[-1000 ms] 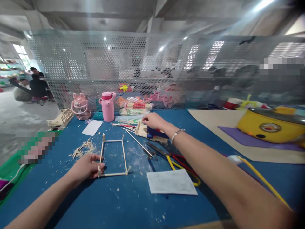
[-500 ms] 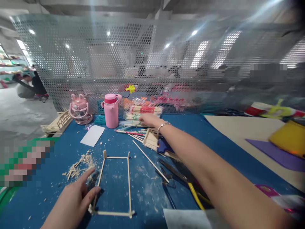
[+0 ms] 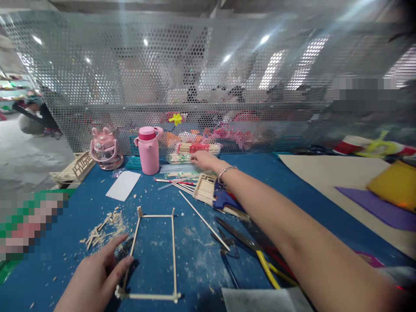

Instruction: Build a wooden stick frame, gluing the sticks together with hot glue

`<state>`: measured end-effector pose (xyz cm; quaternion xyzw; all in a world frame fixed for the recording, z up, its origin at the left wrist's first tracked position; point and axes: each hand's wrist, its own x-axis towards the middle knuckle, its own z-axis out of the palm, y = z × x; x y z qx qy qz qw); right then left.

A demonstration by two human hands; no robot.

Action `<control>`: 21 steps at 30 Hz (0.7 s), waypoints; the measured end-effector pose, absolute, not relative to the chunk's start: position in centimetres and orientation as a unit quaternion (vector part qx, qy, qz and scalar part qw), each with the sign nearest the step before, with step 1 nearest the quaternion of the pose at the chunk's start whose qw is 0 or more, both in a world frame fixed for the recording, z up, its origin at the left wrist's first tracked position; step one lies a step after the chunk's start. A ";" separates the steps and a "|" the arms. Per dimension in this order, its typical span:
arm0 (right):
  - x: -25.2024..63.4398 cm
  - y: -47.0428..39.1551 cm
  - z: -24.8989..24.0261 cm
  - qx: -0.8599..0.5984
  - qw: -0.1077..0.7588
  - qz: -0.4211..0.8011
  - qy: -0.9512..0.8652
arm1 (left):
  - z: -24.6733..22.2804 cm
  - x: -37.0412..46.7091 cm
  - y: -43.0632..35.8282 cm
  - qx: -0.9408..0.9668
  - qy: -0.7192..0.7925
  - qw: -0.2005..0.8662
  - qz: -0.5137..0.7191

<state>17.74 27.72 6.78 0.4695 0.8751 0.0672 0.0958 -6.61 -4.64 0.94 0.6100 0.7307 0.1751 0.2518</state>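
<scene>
A rectangular frame of thin wooden sticks (image 3: pixel 174 255) lies on the blue table, with short upright pieces at its corners. My left hand (image 3: pixel 99 271) rests at its left side, thumb and forefinger apart, holding nothing. Stretched far forward, my right hand (image 3: pixel 204 160) is at the packs of wooden sticks (image 3: pixel 212 149) by the mesh panel. Its fingertips touch or nearly touch a pack, and what they may grip is too small to tell. Below that hand are a small slatted wooden piece (image 3: pixel 204 189), loose sticks (image 3: pixel 186 187) and a blue tool (image 3: pixel 224 197).
A pink flask (image 3: pixel 150 154), a clear pink bottle (image 3: pixel 105 149) and white paper (image 3: pixel 123 185) stand or lie at the back left. Wood scraps (image 3: pixel 104 227) lie left. Yellow-handled pliers (image 3: pixel 266 268) and one long stick (image 3: pixel 204 221) are right of the frame.
My right hand has shifted slightly at the stick packs, and a clear strip beneath it now lies differently. The whole view has moved a little. My left hand keeps its pose.
</scene>
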 end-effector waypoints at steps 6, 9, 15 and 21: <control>18.6 28.3 6.0 0.485 0.108 0.076 0.864 | 1.0 -6.8 -4.7 0.610 0.722 0.249 0.212; 19.2 28.3 6.4 0.476 0.087 0.075 0.872 | 1.1 -6.8 -4.7 0.614 0.721 0.228 0.225; 20.1 26.2 10.7 0.462 -0.046 0.065 0.883 | 1.1 -7.0 -4.3 0.617 0.724 0.186 0.247; 18.4 12.9 13.7 0.301 -0.465 -0.299 0.777 | 2.7 -6.6 -4.9 0.585 0.697 0.164 0.382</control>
